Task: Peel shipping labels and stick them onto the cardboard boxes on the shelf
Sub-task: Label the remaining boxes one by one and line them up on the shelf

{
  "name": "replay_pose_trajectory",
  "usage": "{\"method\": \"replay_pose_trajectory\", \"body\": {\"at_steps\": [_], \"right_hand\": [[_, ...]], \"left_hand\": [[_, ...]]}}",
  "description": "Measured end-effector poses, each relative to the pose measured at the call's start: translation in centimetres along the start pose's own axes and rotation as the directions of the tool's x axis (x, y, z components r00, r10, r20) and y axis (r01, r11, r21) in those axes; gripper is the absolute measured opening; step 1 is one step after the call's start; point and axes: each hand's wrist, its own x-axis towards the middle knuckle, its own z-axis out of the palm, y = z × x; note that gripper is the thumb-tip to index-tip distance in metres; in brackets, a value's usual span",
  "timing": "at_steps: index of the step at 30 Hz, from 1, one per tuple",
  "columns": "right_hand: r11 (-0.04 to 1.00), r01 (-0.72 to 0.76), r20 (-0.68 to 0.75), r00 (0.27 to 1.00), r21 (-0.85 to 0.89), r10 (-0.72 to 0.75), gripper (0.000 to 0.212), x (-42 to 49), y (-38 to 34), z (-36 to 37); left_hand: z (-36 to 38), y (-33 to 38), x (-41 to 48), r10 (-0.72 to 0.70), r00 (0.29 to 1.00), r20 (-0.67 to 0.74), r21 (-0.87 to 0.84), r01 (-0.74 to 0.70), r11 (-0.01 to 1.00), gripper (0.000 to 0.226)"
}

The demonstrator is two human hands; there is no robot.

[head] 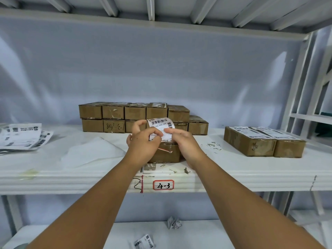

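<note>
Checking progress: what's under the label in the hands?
A cardboard box on the shelf; its front shows, but the left hand, right hand and label cover its top.

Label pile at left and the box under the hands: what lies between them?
A creased white sheet on the shelf, shown in the head view.

Stacked cardboard boxes [143,116] centre frame, at the back of the shelf [53,169]. Single box [164,155] before them, shipping label [161,127] above it. Two labelled boxes [264,141] right. Label sheets [21,137] far left. Crumpled paper [173,222] bottom centre, on lower shelf [197,234].
</note>
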Motion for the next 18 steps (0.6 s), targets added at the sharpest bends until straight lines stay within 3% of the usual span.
{"method": "replay_pose_trajectory", "body": {"at_steps": [7, 11, 18], "right_hand": [[0.997, 0.048, -0.016, 0.999, -0.068, -0.049, 0.033, 0.11, -0.05, 0.51], [0.999, -0.015, 0.024, 1.0, 0.047, 0.014, 0.033, 0.25, 0.17, 0.51], [0.977, -0.131, 0.008, 0.991, 0.166, 0.132, 0.03, 0.67, 0.3, -0.29]], "left_hand": [[0.55, -0.7, 0.7, 0.091, 0.995, -0.048, 0.184, -0.081, 0.98, 0.022], [0.49, -0.58, 0.53, 0.127, 0.991, -0.032, 0.239, -0.116, 0.964, 0.025], [0.2, -0.32, 0.2, 0.049, 0.996, 0.079, 0.045, -0.052, 0.998, 0.033]]}}
